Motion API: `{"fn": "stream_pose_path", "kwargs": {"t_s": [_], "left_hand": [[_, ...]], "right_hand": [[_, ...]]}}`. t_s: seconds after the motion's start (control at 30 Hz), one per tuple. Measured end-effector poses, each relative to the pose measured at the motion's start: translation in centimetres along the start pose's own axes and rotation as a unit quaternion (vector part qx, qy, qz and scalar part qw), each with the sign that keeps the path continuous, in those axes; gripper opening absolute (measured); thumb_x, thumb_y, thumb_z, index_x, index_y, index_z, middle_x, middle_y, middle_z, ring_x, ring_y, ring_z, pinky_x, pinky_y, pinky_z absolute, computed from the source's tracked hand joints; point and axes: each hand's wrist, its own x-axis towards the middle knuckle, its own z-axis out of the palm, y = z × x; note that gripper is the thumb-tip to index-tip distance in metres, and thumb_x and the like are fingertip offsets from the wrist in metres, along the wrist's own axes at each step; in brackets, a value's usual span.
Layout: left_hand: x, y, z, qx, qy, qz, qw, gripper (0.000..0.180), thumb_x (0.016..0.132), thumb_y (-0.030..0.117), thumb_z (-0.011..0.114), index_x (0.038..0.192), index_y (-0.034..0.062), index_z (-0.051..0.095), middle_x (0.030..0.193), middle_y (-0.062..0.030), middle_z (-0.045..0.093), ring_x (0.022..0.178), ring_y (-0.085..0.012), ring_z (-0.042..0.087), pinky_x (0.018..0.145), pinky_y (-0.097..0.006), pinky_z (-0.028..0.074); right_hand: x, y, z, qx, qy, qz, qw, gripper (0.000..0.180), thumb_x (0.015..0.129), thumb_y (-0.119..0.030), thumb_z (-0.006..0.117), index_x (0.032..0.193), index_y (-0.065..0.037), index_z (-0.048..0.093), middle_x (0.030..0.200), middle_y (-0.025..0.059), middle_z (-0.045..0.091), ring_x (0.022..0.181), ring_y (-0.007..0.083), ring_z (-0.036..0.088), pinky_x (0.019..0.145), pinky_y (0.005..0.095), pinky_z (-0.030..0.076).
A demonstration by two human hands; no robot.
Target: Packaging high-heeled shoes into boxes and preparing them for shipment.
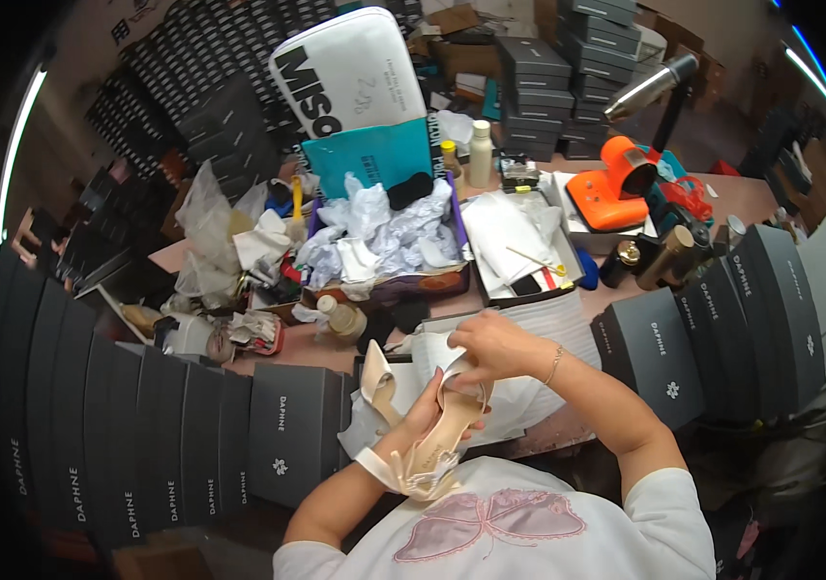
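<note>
Cluttered pinkish table (742,198), stacked boxes (534,92), held shoe (444,430)

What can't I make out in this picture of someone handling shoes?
All in the head view:
- The nearer sandal's underside: turned away, with the left hand partly beneath it.
- Part of the farther sandal: the left hand and wrist seem to cover it.
- Whether the right hand pinches or merely touches: its fingers show too small.
- Insides of the dark shoeboxes: their walls hide them.
- The far stacks' exact count: too small.
</note>
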Motion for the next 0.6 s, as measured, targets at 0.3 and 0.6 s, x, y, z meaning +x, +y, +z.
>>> {"fn": "stream_pose_path", "kwargs": {"t_s": [0.3,0.6], "left_hand": [[-0.3,-5.2,-1.9,-0.167,0.005,0.252,0.953,0.079,0.091,0.071,0.02,0.128,0.0071,0.048,0.116,-0.0163,0.058,0.102,-0.0273,0.06,0.084,-0.038,0.052],[-1.7,-6.1,-3.1,-0.204,0.313,0.281,0.884,0.079,0.089,0.073,0.019,0.12,0.0082,0.053,0.103,-0.0116,0.062,0.092,-0.028,0.062,0.076,-0.039,0.053]], "right_hand": [[-0.3,-2.0,12.9,-0.033,0.145,0.01,0.989,0.013,0.076,-0.024,0.066,0.085,-0.015,0.063,0.083,0.0007,0.058,0.078,0.0181,0.056,0.069,0.0344,0.039],[-3.7,-1.0,12.3,0.217,0.151,0.185,0.946,0.01,0.074,-0.015,0.064,0.077,-0.005,0.062,0.077,0.0114,0.06,0.068,0.0288,0.061,0.064,0.039,0.048]]}}
